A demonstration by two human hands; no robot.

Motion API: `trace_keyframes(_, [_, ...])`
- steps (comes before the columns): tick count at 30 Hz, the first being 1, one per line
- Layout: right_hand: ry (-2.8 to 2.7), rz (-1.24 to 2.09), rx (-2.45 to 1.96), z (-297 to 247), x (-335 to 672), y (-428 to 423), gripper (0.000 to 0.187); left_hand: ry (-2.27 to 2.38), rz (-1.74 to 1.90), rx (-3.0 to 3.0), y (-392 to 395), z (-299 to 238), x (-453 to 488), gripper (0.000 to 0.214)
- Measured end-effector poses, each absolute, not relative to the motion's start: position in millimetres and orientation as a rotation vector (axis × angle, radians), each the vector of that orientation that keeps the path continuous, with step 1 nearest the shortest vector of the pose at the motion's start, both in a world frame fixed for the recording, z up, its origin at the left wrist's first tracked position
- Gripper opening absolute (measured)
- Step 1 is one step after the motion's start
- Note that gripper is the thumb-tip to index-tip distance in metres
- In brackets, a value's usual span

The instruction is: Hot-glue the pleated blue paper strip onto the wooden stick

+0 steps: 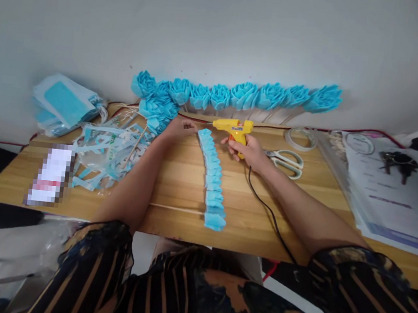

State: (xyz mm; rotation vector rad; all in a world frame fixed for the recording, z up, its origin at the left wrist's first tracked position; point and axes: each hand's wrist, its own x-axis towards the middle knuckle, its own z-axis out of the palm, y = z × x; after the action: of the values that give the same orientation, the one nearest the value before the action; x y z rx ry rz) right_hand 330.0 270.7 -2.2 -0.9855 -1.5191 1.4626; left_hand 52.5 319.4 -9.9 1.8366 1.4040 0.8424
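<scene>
Pleated blue strip lies left of the glue gun, which the right hand clamps; I cannot tell whether the left hand pinches the strip. A dripping nozzle could burn it

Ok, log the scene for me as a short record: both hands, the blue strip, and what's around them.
Left hand: at the far end of the blue strip; grip unclear
Right hand: holding a yellow glue gun, nozzle pointing left
Strip: ruffled, lying on the wooden table, running from the left hand toward the person
Right of glue gun: scissors, tape roll
Left side: blue and white scraps
Back: row of blue flowers along the wall
</scene>
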Motion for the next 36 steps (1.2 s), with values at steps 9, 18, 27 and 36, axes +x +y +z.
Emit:
trace_keyframes(9, [-1.520, 1.484, -0.980, 2.3, 327.2, 265.1, 0.032, 1.408, 0.835, 1.832, 319.8, -14.5, 52.7, 0.027])
trace_keyframes(18, [-1.589, 1.387, -1.036, -2.5, 329.7, 269.0, 0.031, 1.442, 0.833, 1.846, 320.3, -7.9, 53.7, 0.020])
trace_keyframes(27, [-1.603, 1.379, -1.019, -6.3, 332.9, 272.8, 0.034, 1.452, 0.821, 1.875, 318.7, -3.7, 52.7, 0.024])
trace_keyframes(36, [-1.710, 1.401, -1.002, -1.0, 330.6, 270.6, 0.034, 1.429, 0.836, 1.860, 320.0, -6.4, 51.0, 0.025])
